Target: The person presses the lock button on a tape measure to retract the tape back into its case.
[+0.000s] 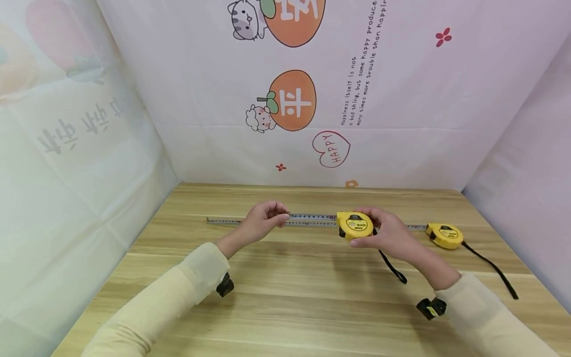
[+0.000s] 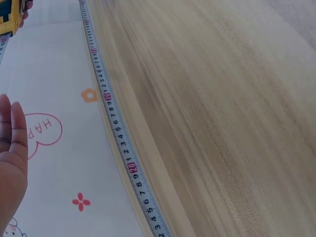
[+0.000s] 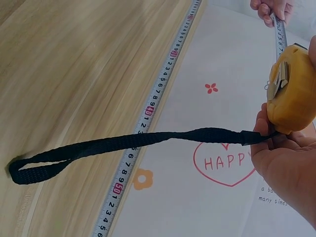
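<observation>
My right hand grips a yellow tape measure, its black wrist strap hanging down. A short length of its blade is pulled out to the left. At that blade's end, my left hand pinches the tip between thumb and fingers. A second yellow tape measure lies on the table at the right. Its long blade runs leftward across the table, behind both hands in the head view, and the held tape hangs above it, roughly parallel. The left fingertips are cut off in the left wrist view.
The wooden table ends at a white printed cloth wall at the back, with cloth walls on both sides too. The second tape measure's black strap trails toward the right front. Small black cameras hang under both wrists.
</observation>
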